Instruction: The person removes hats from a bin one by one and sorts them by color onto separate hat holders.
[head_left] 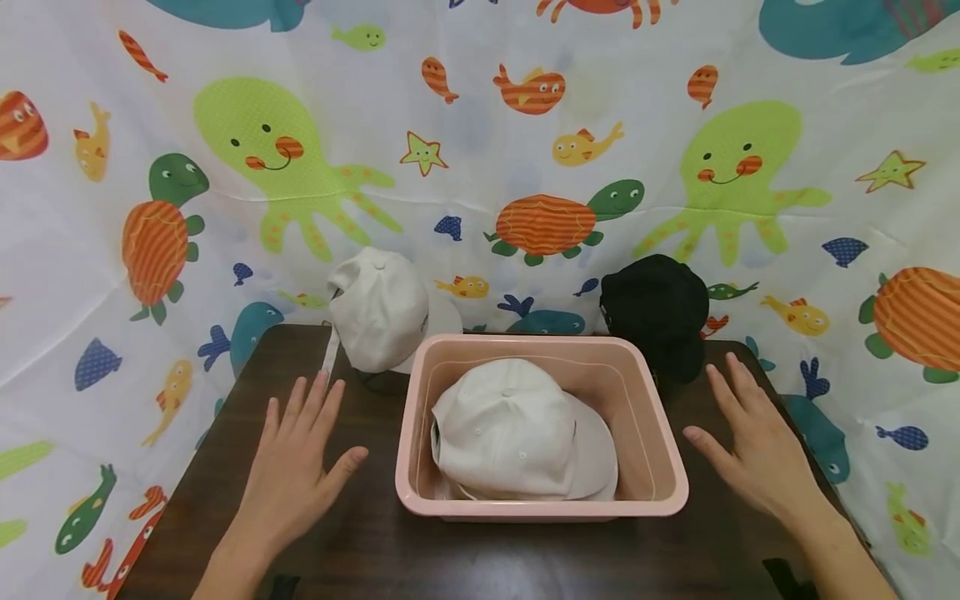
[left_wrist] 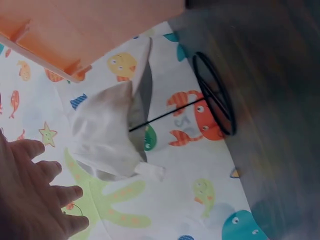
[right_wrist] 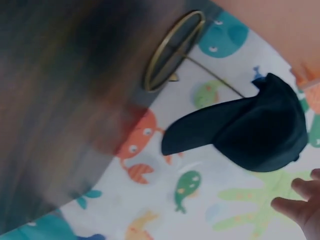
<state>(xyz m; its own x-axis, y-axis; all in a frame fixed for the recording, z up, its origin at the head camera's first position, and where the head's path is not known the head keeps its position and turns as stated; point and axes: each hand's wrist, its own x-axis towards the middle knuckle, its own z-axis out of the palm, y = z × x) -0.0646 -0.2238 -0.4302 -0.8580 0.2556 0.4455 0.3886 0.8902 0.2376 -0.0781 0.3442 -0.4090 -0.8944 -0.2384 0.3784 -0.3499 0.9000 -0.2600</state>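
A pink plastic basin (head_left: pixel 542 508) stands mid-table with a white baseball cap (head_left: pixel 510 433) lying in it, brim toward the right. Behind its left corner another white cap (head_left: pixel 381 312) hangs on a wire stand; the left wrist view shows the stand's black round base (left_wrist: pixel 215 94). A black cap (head_left: pixel 656 312) sits on a similar stand behind the right corner, with a gold-coloured base (right_wrist: pixel 174 51) in the right wrist view. Left of the basin my left hand (head_left: pixel 296 458) is spread with fingers straight, holding nothing. To the right, my right hand (head_left: pixel 757 446) is likewise spread and free of objects.
The dark wooden table (head_left: pixel 525 567) carries the basin and both stands. Directly behind it hangs a white curtain (head_left: pixel 480 150) printed with sea animals, which also runs along both sides. A strap hangs from the cap at the left.
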